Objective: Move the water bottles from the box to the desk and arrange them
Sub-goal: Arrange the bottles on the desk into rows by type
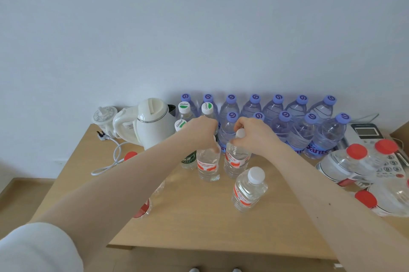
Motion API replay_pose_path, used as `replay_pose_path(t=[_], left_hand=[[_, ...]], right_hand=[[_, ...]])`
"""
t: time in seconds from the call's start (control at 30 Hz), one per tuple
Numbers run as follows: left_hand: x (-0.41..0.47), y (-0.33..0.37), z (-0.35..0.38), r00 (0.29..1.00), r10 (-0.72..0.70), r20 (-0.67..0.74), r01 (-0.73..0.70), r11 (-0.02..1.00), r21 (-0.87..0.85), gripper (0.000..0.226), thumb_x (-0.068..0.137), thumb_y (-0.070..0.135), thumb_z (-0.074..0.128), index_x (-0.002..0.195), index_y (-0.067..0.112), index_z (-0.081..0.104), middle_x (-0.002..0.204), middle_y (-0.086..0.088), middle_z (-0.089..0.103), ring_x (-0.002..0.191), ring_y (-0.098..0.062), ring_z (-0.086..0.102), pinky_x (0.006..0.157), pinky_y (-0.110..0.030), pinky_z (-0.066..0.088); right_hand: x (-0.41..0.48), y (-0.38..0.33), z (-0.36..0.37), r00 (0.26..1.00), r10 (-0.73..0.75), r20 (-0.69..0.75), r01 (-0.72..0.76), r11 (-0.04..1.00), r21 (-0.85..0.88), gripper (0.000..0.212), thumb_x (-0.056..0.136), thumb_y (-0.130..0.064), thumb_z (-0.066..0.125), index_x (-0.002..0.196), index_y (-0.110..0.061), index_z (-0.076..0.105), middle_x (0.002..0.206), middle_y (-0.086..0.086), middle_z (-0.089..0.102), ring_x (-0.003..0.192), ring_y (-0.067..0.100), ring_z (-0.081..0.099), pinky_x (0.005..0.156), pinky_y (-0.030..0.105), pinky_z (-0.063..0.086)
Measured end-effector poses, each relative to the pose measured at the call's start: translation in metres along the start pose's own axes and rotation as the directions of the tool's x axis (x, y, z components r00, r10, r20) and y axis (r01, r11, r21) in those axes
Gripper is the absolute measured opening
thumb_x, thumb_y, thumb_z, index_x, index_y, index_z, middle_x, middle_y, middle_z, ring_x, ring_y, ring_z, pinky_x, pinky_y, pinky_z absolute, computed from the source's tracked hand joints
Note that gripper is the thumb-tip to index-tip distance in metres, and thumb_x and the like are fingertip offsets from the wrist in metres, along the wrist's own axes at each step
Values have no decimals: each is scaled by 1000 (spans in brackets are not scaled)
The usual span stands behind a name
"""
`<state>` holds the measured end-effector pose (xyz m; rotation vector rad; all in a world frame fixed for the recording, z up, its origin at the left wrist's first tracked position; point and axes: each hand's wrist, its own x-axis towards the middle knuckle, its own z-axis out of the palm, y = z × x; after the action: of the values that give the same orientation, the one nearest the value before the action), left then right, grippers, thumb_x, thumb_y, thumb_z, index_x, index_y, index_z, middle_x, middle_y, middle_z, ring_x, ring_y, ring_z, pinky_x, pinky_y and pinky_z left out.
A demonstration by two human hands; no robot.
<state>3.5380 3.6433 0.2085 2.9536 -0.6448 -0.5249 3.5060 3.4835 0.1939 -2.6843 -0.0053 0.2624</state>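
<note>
My left hand (204, 133) is curled down over the top of the left-hand bottle (208, 164), fingers and thumb closed round its neck so that its cap is hidden; my right hand (254, 136) is closed round the neck of the right-hand bottle (234, 162), pinching just under its white cap (240, 133), which shows above my thumb; both bottles stand on the desk (199, 223) just beside each other, near its middle and in front of the back rows; both are clear with red-and-white labels; on the left one I read "Wahaha" in red, while the right one's writing is turned and I cannot read it; a third bottle (249, 189) of the same kind, white-capped, stands apart and nearer to me, touched by neither hand; against the wall the purple-capped bottles (285, 125) stand in two rows, a white swirl on each cap, and the front labels show part of a word, "ante"; left of them the green-and-white-capped bottles (184, 109) carry "C'estbon" on their caps, and the nearest has a dark green label too small to read; red-capped bottles (354, 163) lie on their sides at the right, by a telephone (365, 134); a white kettle (155, 125) sits at the back left
</note>
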Motion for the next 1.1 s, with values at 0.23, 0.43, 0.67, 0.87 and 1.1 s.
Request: replay_pose_path(t=[0.23, 0.43, 0.67, 0.87, 1.1], left_hand=[[-4, -3, -10, 999, 43, -33, -44, 999, -10, 27, 79, 16, 73, 103, 11, 62, 102, -8, 63, 97, -28, 59, 65, -28, 41], [1, -6, -10, 995, 35, -89, -35, 999, -7, 26, 79, 16, 71, 103, 9, 64, 103, -12, 64, 95, -30, 61, 71, -32, 49], [10, -10, -7, 994, 27, -106, -29, 999, -15, 26, 82, 29, 69, 76, 10, 52, 80, -8, 55, 81, -27, 56, 60, -28, 41], [15, -8, -4, 990, 5, -141, 13, 992, 127, 31, 93, 43, 53, 92, 12, 51, 78, -2, 46, 77, -23, 48, 55, -28, 33], [14, -13, -21, 951, 293, 100, -308, 930, 202, 27, 80, 8, 66, 99, 20, 51, 103, 0, 47, 87, -21, 49, 57, -26, 29]], right_hand=[[0, 1, -3, 1000, -15, -10, 15, 1000, 5, 24, 81, -26, 70, 98, -17, 57, 94, 1, 56, 82, 19, 51, 66, 27, 37], [1, 2, -3, 1000, -18, -17, 18, 1000, 8, 22, 80, -23, 69, 98, -15, 60, 95, 1, 58, 83, 19, 51, 67, 27, 36], [2, 3, -3, 1000, -19, -12, 19, 1000, -2, 19, 81, -24, 69, 93, -19, 55, 94, -1, 56, 83, 18, 51, 68, 26, 36], [4, 3, -2, 1000, -21, -12, 21, 1000, -13, 18, 81, -24, 68, 93, -20, 55, 95, 1, 57, 82, 19, 51, 68, 27, 36], [7, 0, 0, 1000, -8, 3, 8, 1000, -30, 18, 81, -24, 67, 90, -22, 52, 95, 1, 57, 80, 19, 52, 63, 27, 35]])
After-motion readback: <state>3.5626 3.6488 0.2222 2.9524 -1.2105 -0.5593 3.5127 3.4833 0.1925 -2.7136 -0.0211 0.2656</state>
